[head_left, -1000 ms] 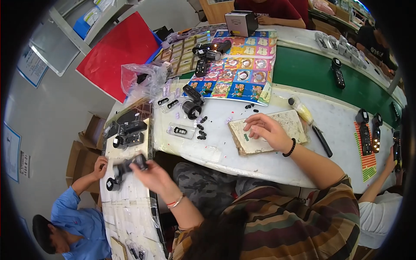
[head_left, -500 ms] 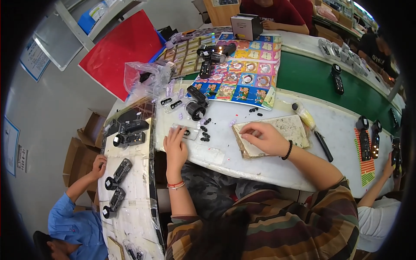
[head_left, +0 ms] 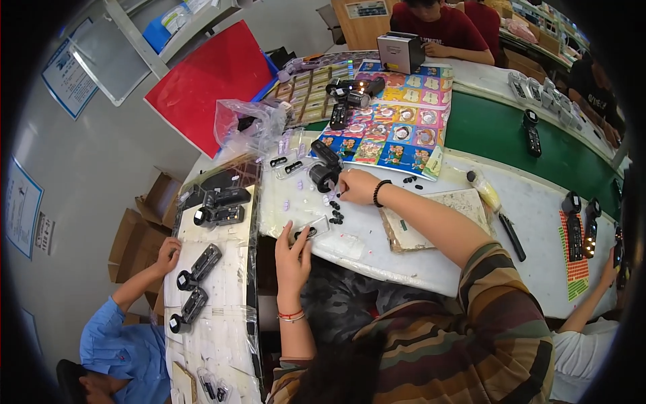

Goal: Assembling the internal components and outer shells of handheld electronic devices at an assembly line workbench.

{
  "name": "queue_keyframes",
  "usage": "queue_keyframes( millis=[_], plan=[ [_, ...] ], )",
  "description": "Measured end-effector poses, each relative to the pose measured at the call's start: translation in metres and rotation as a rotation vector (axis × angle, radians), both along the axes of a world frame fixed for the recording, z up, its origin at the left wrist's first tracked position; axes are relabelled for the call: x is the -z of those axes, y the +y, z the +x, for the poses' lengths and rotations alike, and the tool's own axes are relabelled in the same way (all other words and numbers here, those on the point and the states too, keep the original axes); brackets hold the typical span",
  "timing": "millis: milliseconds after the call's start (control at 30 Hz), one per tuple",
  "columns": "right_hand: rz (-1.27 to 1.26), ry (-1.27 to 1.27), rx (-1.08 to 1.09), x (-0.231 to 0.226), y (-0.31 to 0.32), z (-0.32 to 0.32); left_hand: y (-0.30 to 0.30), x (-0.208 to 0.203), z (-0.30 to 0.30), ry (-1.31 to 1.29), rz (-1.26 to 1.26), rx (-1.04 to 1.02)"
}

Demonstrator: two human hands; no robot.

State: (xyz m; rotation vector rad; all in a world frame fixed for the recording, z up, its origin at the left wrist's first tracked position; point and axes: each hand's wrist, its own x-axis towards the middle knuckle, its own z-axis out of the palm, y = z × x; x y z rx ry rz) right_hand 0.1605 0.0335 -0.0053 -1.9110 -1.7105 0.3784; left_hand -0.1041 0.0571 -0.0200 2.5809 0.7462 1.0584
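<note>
My left hand (head_left: 293,261) is at the near table edge, its fingertips gripping the left end of a clear plastic case (head_left: 320,226) with a small black part in it. My right hand (head_left: 359,187) reaches across to a cluster of small black pieces (head_left: 336,218), fingers pinched on one of them at the cluster's far end. Right beside those fingers stands a black cylindrical device (head_left: 325,176), with a black handle piece (head_left: 326,152) behind it. Under my right forearm lies a worn, pale board (head_left: 437,209).
Two clear cases with black parts (head_left: 293,167) lie at the left, near a crumpled plastic bag (head_left: 245,128). A colourful printed sheet (head_left: 404,153) bears black devices. To the right are a bottle (head_left: 486,190) and a black-handled tool (head_left: 513,237). Co-workers sit on several sides.
My right hand has moved from above the board leftward and away to the small black pieces. My left hand has drawn the clear case nearer to the table edge. The view has shifted slightly.
</note>
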Motion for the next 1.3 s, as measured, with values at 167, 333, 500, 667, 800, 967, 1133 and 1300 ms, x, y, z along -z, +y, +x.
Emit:
queue_keyframes(
  millis=[167, 333, 500, 667, 800, 967, 1133, 1300],
  plan=[
    [0.138, 0.0, -0.051, -0.019, -0.047, 0.0, 0.006, 0.002, 0.0, 0.097, 0.051, -0.015],
    [0.233, 0.158, -0.054, -0.041, -0.114, 0.002, 0.016, -0.014, -0.007, 0.063, -0.263, 0.076],
    [0.278, 0.201, 0.011, -0.045, -0.166, 0.007, 0.02, -0.024, -0.001, 0.092, -0.313, 0.08],
    [0.33, 0.299, 0.034, -0.041, -0.189, 0.007, 0.027, -0.026, 0.004, 0.092, -0.37, 0.143],
    [0.405, 0.445, 0.126, -0.039, -0.194, 0.016, 0.01, -0.026, 0.025, -0.011, -0.348, 0.17],
    [0.497, 0.556, 0.085, -0.036, -0.196, 0.02, -0.048, -0.031, 0.09, -0.017, -0.246, 0.477],
    [0.423, 0.353, 0.02, -0.032, -0.197, 0.011, -0.077, -0.022, 0.12, 0.029, -0.403, 0.583],
    [0.395, 0.137, -0.054, -0.019, -0.189, 0.013, -0.075, -0.015, 0.123, 0.011, -0.348, 0.599]
  ],
)
